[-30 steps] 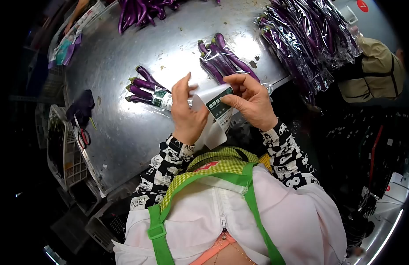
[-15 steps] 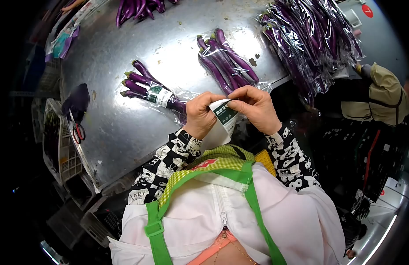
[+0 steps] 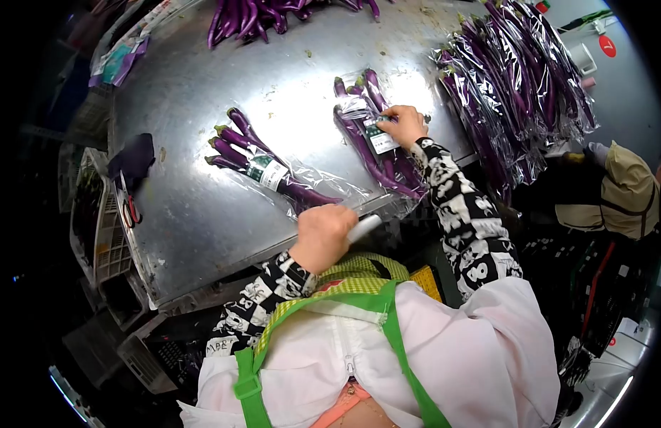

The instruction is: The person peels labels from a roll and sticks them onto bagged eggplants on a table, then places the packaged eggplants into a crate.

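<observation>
Hands apart. With the right hand (image 3: 405,125), touching the upper edge of a label (image 3: 381,141) on a bagged bunch of eggplants (image 3: 359,135), near the table's (image 3: 195,221) front edge; hard to tell whether pinching or pressing. With the left hand (image 3: 323,232), closed around white paper (image 3: 364,228), nearer the body. Farther left, another labelled bunch (image 3: 273,175); to the right, a pile of bagged eggplants (image 3: 512,93); at far left, scissors (image 3: 131,212).

To set the label well, pull the plastic flat, keep the edges square, and smooth from the middle outward without bruising.

Hidden: left fingertips, mostly. Too small to read: label print. Cut off above: loose eggplants (image 3: 252,16).
</observation>
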A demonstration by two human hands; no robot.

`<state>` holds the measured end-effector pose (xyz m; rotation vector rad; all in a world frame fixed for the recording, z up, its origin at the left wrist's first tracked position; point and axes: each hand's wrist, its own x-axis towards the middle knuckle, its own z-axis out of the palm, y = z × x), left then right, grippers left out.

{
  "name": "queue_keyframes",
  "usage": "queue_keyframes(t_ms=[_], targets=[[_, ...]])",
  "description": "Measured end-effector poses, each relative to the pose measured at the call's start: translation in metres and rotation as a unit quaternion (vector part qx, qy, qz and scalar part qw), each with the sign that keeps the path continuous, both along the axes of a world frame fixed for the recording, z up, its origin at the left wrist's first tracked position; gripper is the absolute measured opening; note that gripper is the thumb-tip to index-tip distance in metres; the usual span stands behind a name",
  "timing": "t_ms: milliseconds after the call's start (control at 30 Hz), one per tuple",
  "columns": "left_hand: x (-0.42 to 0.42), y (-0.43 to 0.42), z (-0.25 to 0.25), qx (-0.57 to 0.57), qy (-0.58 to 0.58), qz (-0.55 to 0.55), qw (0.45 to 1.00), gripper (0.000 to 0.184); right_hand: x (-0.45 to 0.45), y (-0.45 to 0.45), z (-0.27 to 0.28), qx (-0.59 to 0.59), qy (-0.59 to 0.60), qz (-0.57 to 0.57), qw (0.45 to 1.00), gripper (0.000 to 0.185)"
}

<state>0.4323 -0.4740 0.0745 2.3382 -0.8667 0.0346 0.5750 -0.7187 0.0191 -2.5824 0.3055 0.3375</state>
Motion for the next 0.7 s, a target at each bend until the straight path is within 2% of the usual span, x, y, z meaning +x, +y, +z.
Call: queue_keyframes(t_ms=[67,100,133,167,200,233,267,333,400,467,533,600,667,700], targets=[[0.000,-0.001,0.005,-0.166,-0.044,-0.032,0.985,0.015,0.000,-0.015,-0.041,0.038,-0.158,-0.041,0.986,0.081],[-0.001,0.001,0.010,-0.228,-0.026,-0.071,0.971,0.016,-0.006,-0.017,-0.047,-0.004,-0.207,-0.049,0.977,0.095],[-0.001,0.003,0.011,-0.265,0.004,-0.098,0.959,0.017,-0.017,-0.017,-0.038,0.012,-0.137,-0.077,0.987,0.092],[-0.005,0.004,0.006,-0.286,0.043,-0.100,0.952,0.016,-0.031,-0.018,-0.058,-0.012,-0.131,-0.062,0.989,0.080],[-0.006,0.003,0.000,-0.307,0.081,-0.101,0.943,0.016,-0.046,-0.001,-0.041,-0.057,-0.066,-0.057,0.994,0.066],[-0.002,-0.002,-0.003,-0.307,0.076,-0.101,0.943,0.016,-0.054,0.008,-0.049,-0.037,-0.108,-0.066,0.991,0.053],[0.005,-0.009,-0.005,-0.256,0.005,-0.074,0.964,0.015,-0.057,0.020,-0.056,-0.035,-0.148,-0.083,0.985,0.044],[0.025,-0.016,-0.027,-0.165,-0.101,-0.057,0.979,0.010,-0.042,0.034,-0.069,-0.018,-0.202,-0.095,0.975,0.038],[0.042,-0.004,-0.081,-0.054,-0.072,-0.045,0.995,0.009,-0.020,0.047,-0.068,-0.034,-0.231,-0.068,0.970,0.033],[0.032,0.010,-0.087,0.097,-0.075,-0.070,0.990,0.009,-0.003,0.057,-0.070,-0.032,-0.241,-0.030,0.969,0.034],[0.025,0.035,-0.092,0.044,-0.099,-0.066,0.992,0.013,-0.001,0.072,-0.074,-0.013,-0.235,-0.016,0.972,0.033],[0.019,0.068,-0.085,0.039,-0.092,-0.071,0.993,0.016,-0.014,0.097,-0.057,0.056,-0.151,-0.021,0.987,0.035],[0.009,0.092,-0.080,0.017,-0.081,-0.052,0.995,0.013,-0.022,0.115,-0.085,-0.047,-0.224,0.184,0.956,0.027],[0.003,0.096,-0.069,-0.037,-0.089,-0.052,0.994,0.012,-0.032,0.134,-0.074,-0.043,-0.215,0.187,0.958,0.020]])
